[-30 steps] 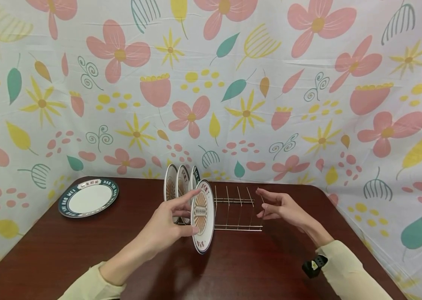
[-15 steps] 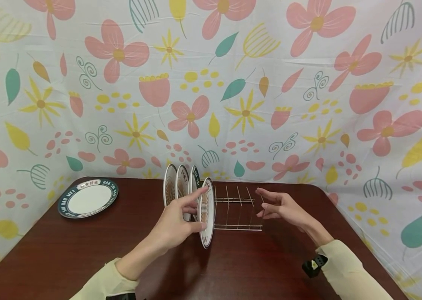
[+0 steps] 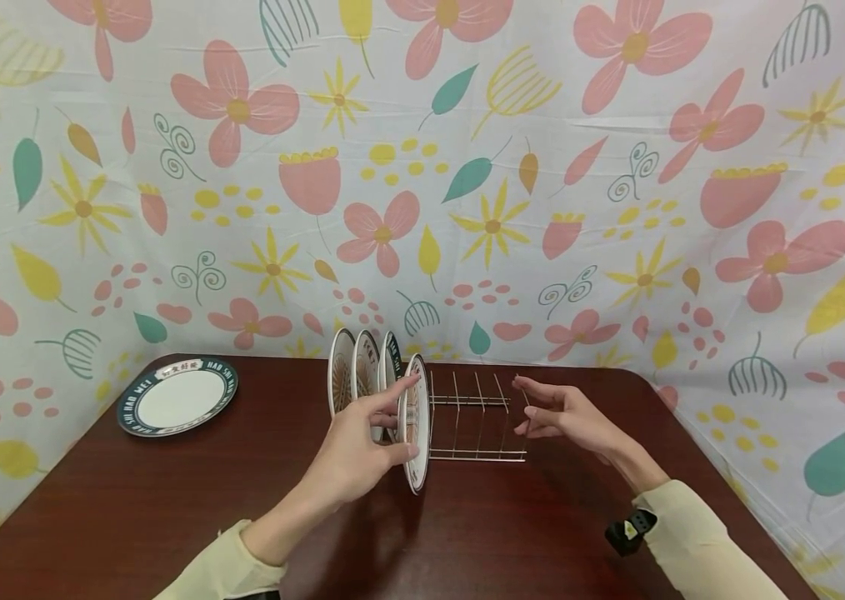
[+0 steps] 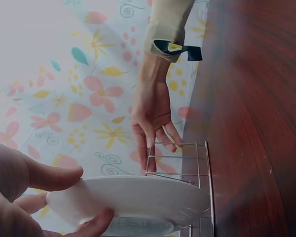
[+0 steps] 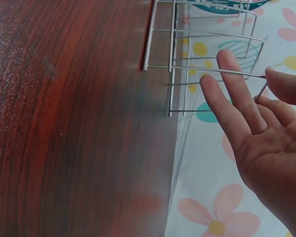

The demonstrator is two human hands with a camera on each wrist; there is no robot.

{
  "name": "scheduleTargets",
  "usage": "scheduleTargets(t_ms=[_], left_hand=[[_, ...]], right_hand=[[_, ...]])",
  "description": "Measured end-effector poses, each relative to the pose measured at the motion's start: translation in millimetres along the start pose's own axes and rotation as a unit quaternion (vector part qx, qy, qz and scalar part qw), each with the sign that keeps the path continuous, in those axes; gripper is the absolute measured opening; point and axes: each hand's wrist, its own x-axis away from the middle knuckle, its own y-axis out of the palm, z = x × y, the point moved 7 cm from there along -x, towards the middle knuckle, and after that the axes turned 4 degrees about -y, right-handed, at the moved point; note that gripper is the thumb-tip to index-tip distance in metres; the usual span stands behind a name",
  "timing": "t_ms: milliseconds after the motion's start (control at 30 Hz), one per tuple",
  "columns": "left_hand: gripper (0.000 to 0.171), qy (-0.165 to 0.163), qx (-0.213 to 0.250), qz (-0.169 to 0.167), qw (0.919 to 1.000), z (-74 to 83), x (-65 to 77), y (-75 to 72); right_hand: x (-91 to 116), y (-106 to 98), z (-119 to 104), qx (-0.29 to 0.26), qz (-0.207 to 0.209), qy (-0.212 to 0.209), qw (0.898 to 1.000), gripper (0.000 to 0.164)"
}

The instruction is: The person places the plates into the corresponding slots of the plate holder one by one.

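My left hand point(image 3: 358, 446) holds a round white plate point(image 3: 421, 417) with a dark rim and brown pattern, thumb on the near face and fingers behind. The plate stands on edge, nearly edge-on to the head view, at the wire dish rack point(image 3: 478, 454). In the left wrist view its pale plate underside point(image 4: 128, 197) overlaps the rack's wires. Just left of it stand a dark-rimmed plate point(image 3: 390, 354) and two patterned plates point(image 3: 365, 367), upright in a row. At the rack's right end, my right hand point(image 3: 572, 417) pinches the end wire point(image 5: 237, 74) between thumb and fingers.
A white plate with a dark lettered rim point(image 3: 178, 397) lies flat on the brown table point(image 3: 527, 533) at the back left. Behind the table hangs a flowered cloth point(image 3: 422, 167). The rack's right half shows bare wire dividers point(image 3: 480, 392).
My left hand has moved right and slightly away with its plate, which has turned more edge-on and come in line with the rack. My right hand has stayed on the end wire.
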Motion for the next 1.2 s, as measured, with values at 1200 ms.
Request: scheduleTargets(t_ms=[1200], left_hand=[[0.084,0.024,-0.176,0.053,0.9826,9.2,-35.6,9.0]], right_hand=[[0.3,-0.8,2.7,0.005,-0.002,-0.005,1.000,0.064]])
